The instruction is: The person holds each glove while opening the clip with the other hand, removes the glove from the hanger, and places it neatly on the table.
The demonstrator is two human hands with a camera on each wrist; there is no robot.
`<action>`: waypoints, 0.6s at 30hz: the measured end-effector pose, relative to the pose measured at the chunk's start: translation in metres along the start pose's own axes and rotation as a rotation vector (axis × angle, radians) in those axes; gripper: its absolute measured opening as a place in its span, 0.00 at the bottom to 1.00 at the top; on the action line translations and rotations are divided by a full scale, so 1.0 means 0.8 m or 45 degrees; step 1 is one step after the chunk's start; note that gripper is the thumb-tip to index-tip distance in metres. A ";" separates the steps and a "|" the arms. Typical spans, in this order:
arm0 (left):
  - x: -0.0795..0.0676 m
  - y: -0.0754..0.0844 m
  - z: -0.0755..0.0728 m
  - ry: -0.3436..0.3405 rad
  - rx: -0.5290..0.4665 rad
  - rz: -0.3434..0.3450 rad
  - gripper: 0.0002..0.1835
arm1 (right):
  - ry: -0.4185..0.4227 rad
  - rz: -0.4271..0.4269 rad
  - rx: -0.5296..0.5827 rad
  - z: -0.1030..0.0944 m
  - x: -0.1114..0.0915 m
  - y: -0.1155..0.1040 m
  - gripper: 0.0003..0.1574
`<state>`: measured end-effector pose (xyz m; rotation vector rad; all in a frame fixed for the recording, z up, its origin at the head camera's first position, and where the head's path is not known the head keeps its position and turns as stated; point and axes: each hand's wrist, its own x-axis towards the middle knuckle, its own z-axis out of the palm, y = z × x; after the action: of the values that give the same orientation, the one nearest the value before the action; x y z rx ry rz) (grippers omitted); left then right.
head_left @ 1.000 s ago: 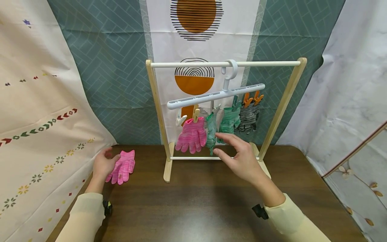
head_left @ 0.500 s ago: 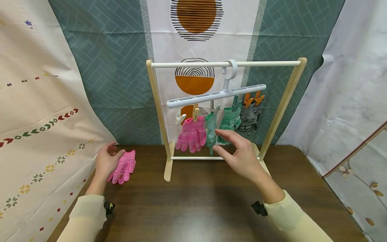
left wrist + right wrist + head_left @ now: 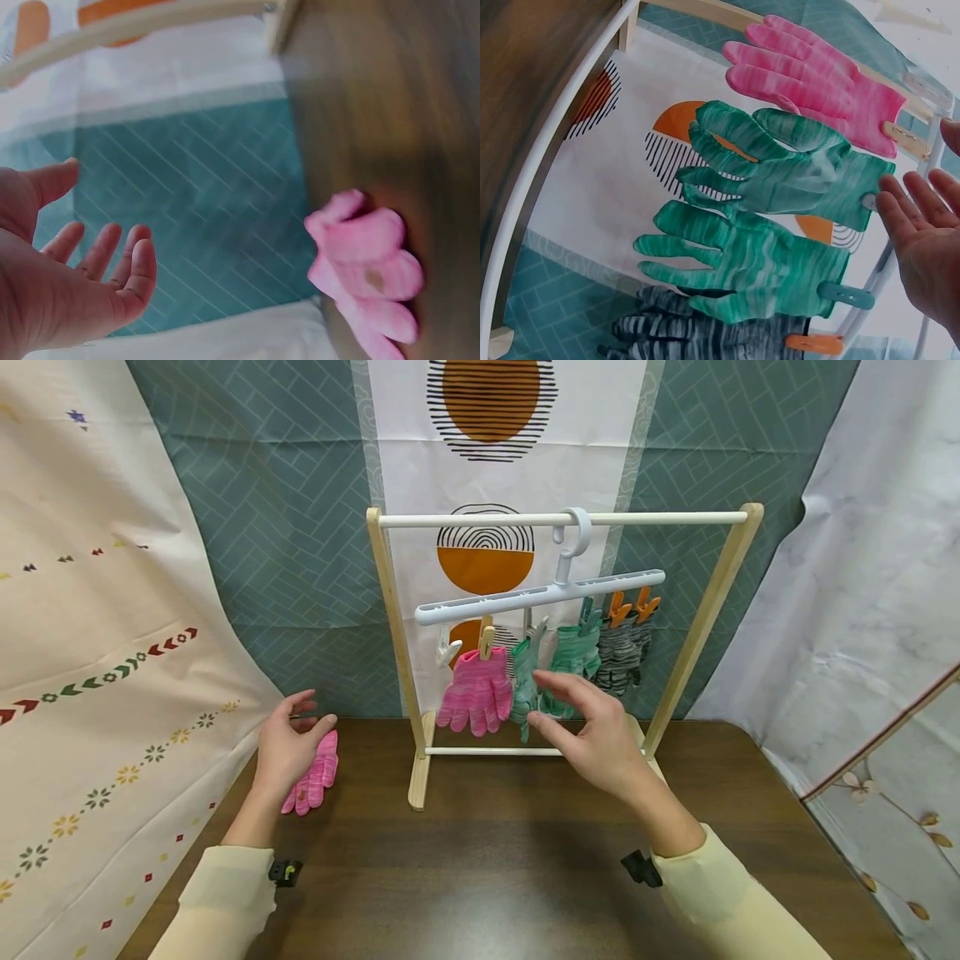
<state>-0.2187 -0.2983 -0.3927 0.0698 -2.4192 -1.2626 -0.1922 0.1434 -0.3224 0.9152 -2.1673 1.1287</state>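
Observation:
My left hand (image 3: 288, 756) is raised at the left, fingers loosely bent with nothing between them. Behind it in the head view, a pink knit glove (image 3: 318, 777) lies on the table; the left wrist view shows this glove (image 3: 367, 262) well apart from the hand. My right hand (image 3: 600, 739), thumb and fingers spread, is in front of the hanging gloves and holds nothing. Nearest to it hangs a green glove (image 3: 780, 169) on a grey clothespin. Another green glove (image 3: 757, 262), a pink glove (image 3: 476, 689) and dark grey striped gloves (image 3: 621, 652) hang alongside, pinned.
A pale blue hanger (image 3: 510, 602) hangs tilted from the top bar (image 3: 480, 520) of a wooden rack. A white clothespin (image 3: 448, 652) at its left end holds no glove. Patterned cloths surround the brown table (image 3: 465, 860).
My left hand has moved right and up, now overlapping more of the pink glove on the table. The right hand has shifted up slightly. The gloves stay where they were.

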 end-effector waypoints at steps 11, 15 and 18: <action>-0.012 0.057 0.021 -0.037 -0.121 0.163 0.31 | 0.014 -0.042 0.009 -0.002 0.009 -0.003 0.34; -0.017 0.076 0.029 -0.048 -0.168 0.209 0.30 | 0.013 -0.049 0.024 -0.002 0.012 -0.004 0.34; -0.021 0.089 0.036 -0.064 -0.207 0.237 0.30 | 0.017 -0.049 0.033 -0.001 0.015 -0.005 0.33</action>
<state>-0.2044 -0.2306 -0.3560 -0.2308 -2.2936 -1.3823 -0.1968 0.1387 -0.3116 0.9537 -2.1202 1.1437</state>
